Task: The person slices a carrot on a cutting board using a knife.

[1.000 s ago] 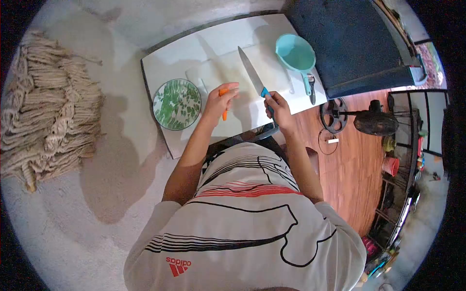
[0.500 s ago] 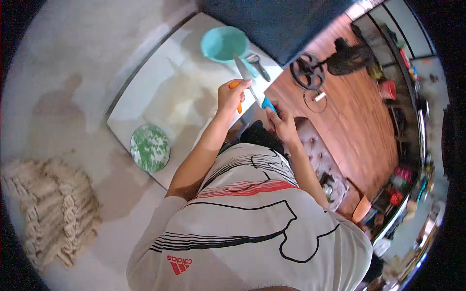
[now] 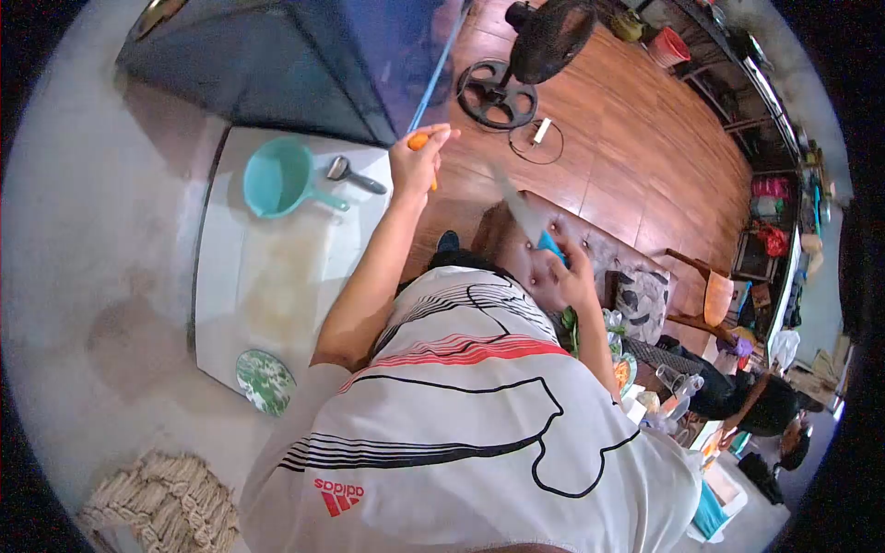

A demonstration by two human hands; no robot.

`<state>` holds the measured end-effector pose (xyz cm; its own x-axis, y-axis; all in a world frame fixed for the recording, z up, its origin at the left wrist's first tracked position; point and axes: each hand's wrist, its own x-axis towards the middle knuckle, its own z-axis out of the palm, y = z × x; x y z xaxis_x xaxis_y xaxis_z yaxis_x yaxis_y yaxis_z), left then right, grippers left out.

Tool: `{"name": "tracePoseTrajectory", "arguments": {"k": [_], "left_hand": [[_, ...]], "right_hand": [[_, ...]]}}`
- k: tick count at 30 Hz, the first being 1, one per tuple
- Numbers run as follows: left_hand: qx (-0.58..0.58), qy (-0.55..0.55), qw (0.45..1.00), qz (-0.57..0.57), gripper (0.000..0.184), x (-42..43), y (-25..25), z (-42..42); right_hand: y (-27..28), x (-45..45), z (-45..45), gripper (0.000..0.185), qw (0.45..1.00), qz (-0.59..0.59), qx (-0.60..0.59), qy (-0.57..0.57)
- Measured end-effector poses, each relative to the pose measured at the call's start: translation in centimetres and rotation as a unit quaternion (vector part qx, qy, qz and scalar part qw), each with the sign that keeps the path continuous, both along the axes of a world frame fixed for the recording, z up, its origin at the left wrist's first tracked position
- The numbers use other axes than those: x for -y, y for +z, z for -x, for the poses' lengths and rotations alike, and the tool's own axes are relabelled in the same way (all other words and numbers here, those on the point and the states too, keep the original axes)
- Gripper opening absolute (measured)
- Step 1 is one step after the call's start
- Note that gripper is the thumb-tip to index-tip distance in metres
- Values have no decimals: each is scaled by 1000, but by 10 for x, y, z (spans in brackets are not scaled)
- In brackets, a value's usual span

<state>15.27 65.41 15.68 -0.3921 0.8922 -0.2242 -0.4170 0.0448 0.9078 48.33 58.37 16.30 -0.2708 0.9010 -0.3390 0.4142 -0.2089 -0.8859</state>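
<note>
My left hand point(image 3: 415, 166) is closed around an orange carrot point(image 3: 419, 141), whose ends stick out above and below the fingers. My right hand point(image 3: 573, 269) grips a knife point(image 3: 525, 214) by its blue handle, and the blade points up and to the left, blurred by motion. Knife and carrot are well apart. On the white table point(image 3: 221, 313) to the left stand a teal dipper with a handle point(image 3: 277, 177) and a peeler with a dark handle point(image 3: 358, 175). A green-and-white speckled plate point(image 3: 265, 381) lies at the table's near edge.
A tufted brown bench point(image 3: 516, 241) stands ahead on the right. Beyond it are a black fan point(image 3: 551, 41) and the wooden floor point(image 3: 627, 138). A dark blue panel point(image 3: 267, 69) rises behind the table. Containers and a bowl of orange pieces point(image 3: 623, 373) sit at lower right.
My view has turned right, so the table sits farther left and more of the bench shows. The knife has moved away from the carrot, and my hands are farther apart.
</note>
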Motion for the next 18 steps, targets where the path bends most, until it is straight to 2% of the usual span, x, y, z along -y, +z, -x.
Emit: {"name": "tracePoseTrajectory", "arguments": {"k": [1, 2, 3, 5, 7, 8, 9, 10, 13, 18], "left_hand": [[-25, -24, 999, -3, 27, -7, 5, -5], [-27, -31, 999, 1, 27, -12, 2, -10], [-39, -59, 998, -4, 31, -17, 0, -14], [-59, -99, 993, -10, 36, -31, -1, -21], [-91, -140, 986, 5, 40, -37, -2, -28], [-96, -146, 985, 9, 40, -38, -2, -31], [-158, -157, 975, 10, 42, -42, -2, -35], [-220, -166, 961, 9, 44, -45, -2, -36], [-280, -189, 940, 56, 41, -52, -10, -37], [-253, -194, 947, 37, 45, -52, -8, -38]], "right_hand": [[1, -5, -14, 24, 999, 8, 9, -42], [-18, -12, -28, 19, 987, -140, 70, -23], [-17, -18, -30, 19, 988, -135, 69, -32], [-4, -35, -17, 23, 975, -197, 57, -86], [20, -44, 8, 28, 976, -187, 20, -110], [21, -48, 14, 30, 977, -186, 58, -86], [24, -51, 21, 31, 976, -186, 94, -60], [32, -54, 31, 32, 987, -147, 39, -57], [29, -64, 42, 33, 988, -157, -7, -15], [2, -74, 33, 33, 993, -113, 14, -19]]}}
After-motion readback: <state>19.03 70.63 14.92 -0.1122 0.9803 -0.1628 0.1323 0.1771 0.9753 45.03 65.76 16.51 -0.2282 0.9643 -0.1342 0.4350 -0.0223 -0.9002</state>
